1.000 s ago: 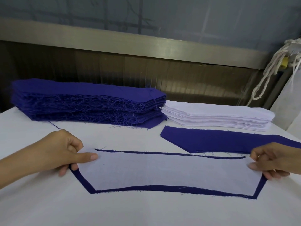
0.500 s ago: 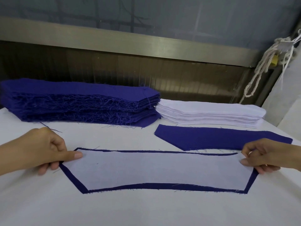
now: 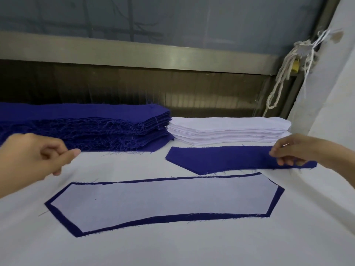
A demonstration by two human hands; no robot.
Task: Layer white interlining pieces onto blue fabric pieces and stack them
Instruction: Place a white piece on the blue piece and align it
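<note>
The white interlining piece lies on the blue fabric piece. Behind it, your left hand hovers loosely curled, empty — your right hand touches a single blue piece; whether it pinches, I cannot tell.

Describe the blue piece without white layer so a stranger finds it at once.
On the white-covered table, find the white interlining stack at the back right. In front of it lies a single blue piece. Unlike the nearer layered piece it is bare blue, and unlike the blue stack it is one sheet.
</note>
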